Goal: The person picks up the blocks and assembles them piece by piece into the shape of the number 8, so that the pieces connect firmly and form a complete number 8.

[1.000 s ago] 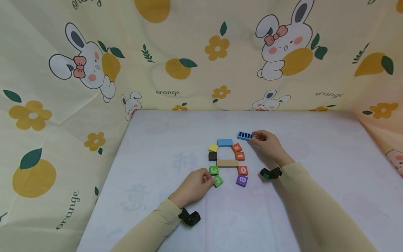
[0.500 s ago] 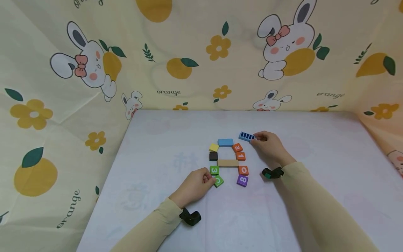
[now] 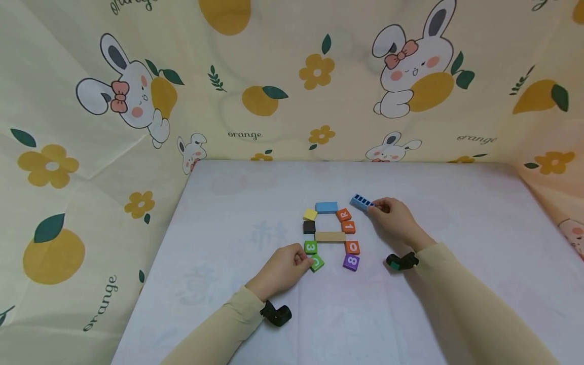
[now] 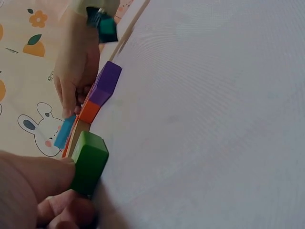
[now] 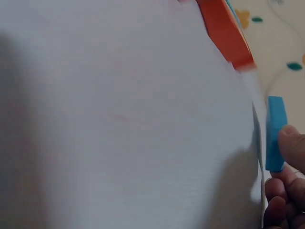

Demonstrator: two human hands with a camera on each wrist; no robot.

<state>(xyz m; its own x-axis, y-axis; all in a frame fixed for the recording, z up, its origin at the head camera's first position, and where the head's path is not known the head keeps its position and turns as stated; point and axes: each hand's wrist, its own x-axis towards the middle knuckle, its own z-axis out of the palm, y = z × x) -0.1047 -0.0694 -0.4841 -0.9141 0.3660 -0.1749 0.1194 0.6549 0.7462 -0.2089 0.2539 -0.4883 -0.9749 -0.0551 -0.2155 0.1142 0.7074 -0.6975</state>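
My right hand pinches one end of a blue block with dark stripes on its top, to the right of the laid-out blocks. In the right wrist view the thumb presses this blue block with the fingers curled below it. At the lower left of the layout, my left hand holds a green block marked C between thumb and curled fingers. The left wrist view shows the thumb on the near side of that green block. A green block marked 3 lies just behind it.
A tan plank crosses the layout. Around it lie a black block, yellow block, plain blue block, orange blocks and a purple block marked 8. A patterned cloth rises behind the white table.
My right hand has shifted slightly right and nearer to me, and the striped blue block has turned clockwise with it. The left hand keeps its place at the green block.
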